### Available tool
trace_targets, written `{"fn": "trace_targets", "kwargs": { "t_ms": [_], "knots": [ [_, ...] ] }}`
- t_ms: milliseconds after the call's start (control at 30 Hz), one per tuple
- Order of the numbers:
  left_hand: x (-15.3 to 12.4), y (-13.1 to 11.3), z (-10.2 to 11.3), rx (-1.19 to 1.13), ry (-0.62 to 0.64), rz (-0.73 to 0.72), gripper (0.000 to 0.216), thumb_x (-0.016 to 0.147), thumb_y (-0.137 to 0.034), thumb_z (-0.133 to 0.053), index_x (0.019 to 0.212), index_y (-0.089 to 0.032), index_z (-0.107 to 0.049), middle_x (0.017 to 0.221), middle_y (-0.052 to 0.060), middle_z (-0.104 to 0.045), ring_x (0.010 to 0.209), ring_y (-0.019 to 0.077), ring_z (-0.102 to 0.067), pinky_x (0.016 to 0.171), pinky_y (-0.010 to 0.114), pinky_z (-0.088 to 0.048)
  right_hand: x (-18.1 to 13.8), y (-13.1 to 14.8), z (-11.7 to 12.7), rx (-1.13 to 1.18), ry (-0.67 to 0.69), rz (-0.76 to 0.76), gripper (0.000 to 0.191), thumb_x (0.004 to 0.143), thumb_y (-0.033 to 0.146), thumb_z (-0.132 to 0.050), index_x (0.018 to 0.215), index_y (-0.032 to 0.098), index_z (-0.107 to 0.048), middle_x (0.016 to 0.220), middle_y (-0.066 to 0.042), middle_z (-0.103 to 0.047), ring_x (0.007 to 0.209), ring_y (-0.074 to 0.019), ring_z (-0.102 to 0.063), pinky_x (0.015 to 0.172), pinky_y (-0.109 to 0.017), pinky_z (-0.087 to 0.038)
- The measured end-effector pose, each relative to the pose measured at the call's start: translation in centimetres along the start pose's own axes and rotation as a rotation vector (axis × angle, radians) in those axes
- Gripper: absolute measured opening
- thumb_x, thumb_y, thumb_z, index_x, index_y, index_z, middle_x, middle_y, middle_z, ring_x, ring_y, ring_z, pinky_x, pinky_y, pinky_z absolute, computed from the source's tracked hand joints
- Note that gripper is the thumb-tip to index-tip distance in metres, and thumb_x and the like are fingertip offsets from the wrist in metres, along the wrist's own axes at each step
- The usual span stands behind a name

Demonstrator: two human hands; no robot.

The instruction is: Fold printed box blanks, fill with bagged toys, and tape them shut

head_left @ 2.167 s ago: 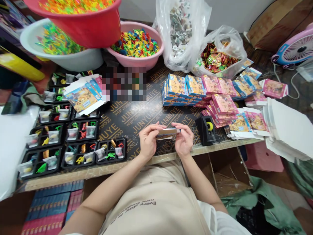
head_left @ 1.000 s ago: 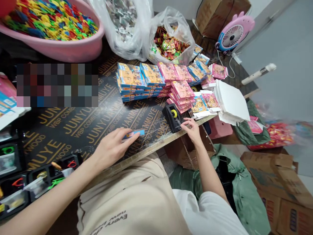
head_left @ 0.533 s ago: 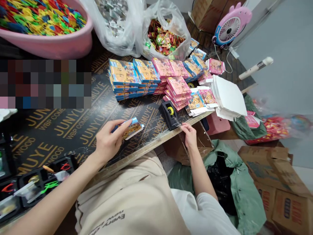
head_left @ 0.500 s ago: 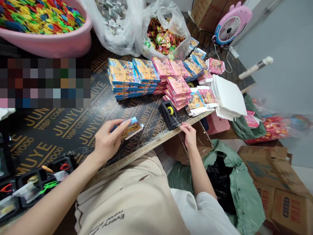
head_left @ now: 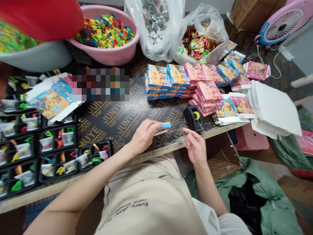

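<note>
My left hand (head_left: 144, 135) grips a small flat blue box (head_left: 163, 126) edge-on, just above the dark printed table (head_left: 117, 117). My right hand (head_left: 195, 147) hovers beyond the table's front edge, below the black tape dispenser (head_left: 194, 118). Its thumb and forefinger are pinched together; a thin clear strip of tape (head_left: 182, 138) seems to stretch from them toward the box. Stacks of blue boxes (head_left: 162, 80) and pink boxes (head_left: 205, 93) lie behind the dispenser.
Black trays (head_left: 49, 147) holding small coloured toys fill the left of the table. A pink basin (head_left: 107, 32) of plastic pieces, two clear bags (head_left: 156, 26) and flat white cartons (head_left: 271, 111) ring the work area. A pink fan (head_left: 281, 19) stands at the far right.
My right hand has left the dispenser and drawn back toward the box. My left hand has turned the box from face-up to edge-on. The view has swung back to the left.
</note>
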State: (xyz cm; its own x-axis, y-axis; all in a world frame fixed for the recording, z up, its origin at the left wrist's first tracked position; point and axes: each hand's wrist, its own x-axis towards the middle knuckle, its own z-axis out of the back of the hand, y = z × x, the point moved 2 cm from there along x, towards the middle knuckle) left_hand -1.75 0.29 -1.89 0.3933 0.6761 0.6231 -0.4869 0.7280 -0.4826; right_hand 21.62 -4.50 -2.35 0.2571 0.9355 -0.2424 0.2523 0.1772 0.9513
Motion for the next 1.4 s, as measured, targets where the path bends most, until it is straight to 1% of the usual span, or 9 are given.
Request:
{"fn": "trace_targets", "kwargs": {
  "t_ms": [133,500,600,700,833,1033,1133,1267,1400],
  "knots": [
    [0.2,-0.2,-0.3,-0.046,-0.023,-0.058,0.034,0.095,-0.009,-0.049,0.127,-0.021,-0.049,0.104,0.009,-0.067,0.092,0.0179,-0.063,0.08,0.032,-0.053,-0.9,0.7,-5.8,0.266,0.433,-0.313,0.031,0.075,0.033,-0.073,0.101,0.017,-0.078,0.038,0.011,-0.034,0.038,-0.0049,-0.017,0.041,-0.023,-0.014],
    [0.4,-0.6,-0.8,0.014,0.073,-0.058,0.034,0.091,-0.013,-0.047,0.12,-0.022,-0.063,0.111,0.012,-0.065,0.095,0.0225,-0.059,0.081,0.039,-0.049,0.4,-0.6,-5.9,0.317,0.456,-0.426,0.024,0.079,0.033,-0.066,0.093,0.017,-0.076,0.037,0.011,-0.035,0.034,-0.006,-0.016,0.037,-0.022,-0.015],
    [0.9,-1.2,-1.9,0.036,0.019,-0.036,0.02,0.092,-0.023,-0.055,0.107,-0.022,-0.068,0.103,0.011,-0.068,0.087,0.0211,-0.059,0.076,0.036,-0.046,0.6,-0.9,-4.9,0.058,0.36,-0.26,0.024,0.083,0.04,-0.065,0.083,0.017,-0.073,0.04,0.009,-0.038,0.037,-0.0073,-0.023,0.039,-0.023,-0.018],
    [1.6,-1.6,-2.7,0.107,-0.032,-0.032,0.016,0.095,-0.021,-0.054,0.091,-0.021,-0.07,0.089,0.007,-0.069,0.077,0.0177,-0.057,0.068,0.032,-0.042,1.2,0.1,-3.5,-0.255,0.068,0.142,0.035,0.088,0.045,-0.063,0.065,0.019,-0.063,0.049,0.006,-0.042,0.046,-0.0083,-0.033,0.045,-0.023,-0.024],
    [1.8,-0.6,-0.5,0.031,0.044,-0.031,0.02,0.098,-0.02,-0.05,0.097,-0.02,-0.07,0.091,0.008,-0.07,0.081,0.0174,-0.059,0.073,0.031,-0.046,3.9,1.9,-4.3,-0.329,-0.043,0.453,0.035,0.093,0.049,-0.058,0.073,0.02,-0.065,0.06,0.003,-0.053,0.054,-0.0113,-0.045,0.053,-0.024,-0.035],
    [-0.9,1.7,8.9,-0.112,0.336,0.097,0.038,0.084,-0.001,-0.047,0.107,-0.021,-0.068,0.1,0.007,-0.071,0.098,0.0188,-0.064,0.099,0.038,-0.046,10.9,-0.3,-14.5,-0.549,0.531,0.537,0.032,0.083,0.05,-0.069,0.101,0.023,-0.073,0.11,-0.009,-0.07,0.103,-0.0249,-0.065,0.085,-0.038,-0.051],
    [-2.2,1.6,12.5,-0.079,0.53,0.16,0.042,0.072,0.005,-0.046,0.092,-0.023,-0.069,0.097,0.002,-0.073,0.107,0.0208,-0.062,0.118,0.051,-0.029,14.7,-2.9,-21.1,-0.726,0.691,0.611,0.067,0.064,0.048,-0.086,0.122,0.021,-0.067,0.139,-0.016,-0.057,0.132,-0.034,-0.051,0.107,-0.049,-0.042],
    [-3.4,0.7,13.9,-0.078,0.674,0.242,0.04,0.068,0.006,-0.049,0.087,-0.022,-0.07,0.111,0.003,-0.073,0.122,0.0237,-0.057,0.122,0.053,-0.025,18.8,-4.8,-28.7,-1.052,0.796,0.697,0.092,0.061,0.045,-0.088,0.142,0.019,-0.053,0.152,-0.021,-0.042,0.142,-0.0384,-0.036,0.113,-0.056,-0.032],
    [-4.4,1.1,13.5,-0.147,0.534,0.259,0.045,0.076,0.006,-0.046,0.102,-0.02,-0.073,0.114,0.008,-0.072,0.115,0.0212,-0.061,0.106,0.038,-0.048,20.6,-5.2,-33.5,-1.293,0.879,0.767,0.091,0.067,0.049,-0.084,0.146,0.021,-0.047,0.145,-0.02,-0.047,0.135,-0.0387,-0.04,0.106,-0.056,-0.034]
  ]
}}
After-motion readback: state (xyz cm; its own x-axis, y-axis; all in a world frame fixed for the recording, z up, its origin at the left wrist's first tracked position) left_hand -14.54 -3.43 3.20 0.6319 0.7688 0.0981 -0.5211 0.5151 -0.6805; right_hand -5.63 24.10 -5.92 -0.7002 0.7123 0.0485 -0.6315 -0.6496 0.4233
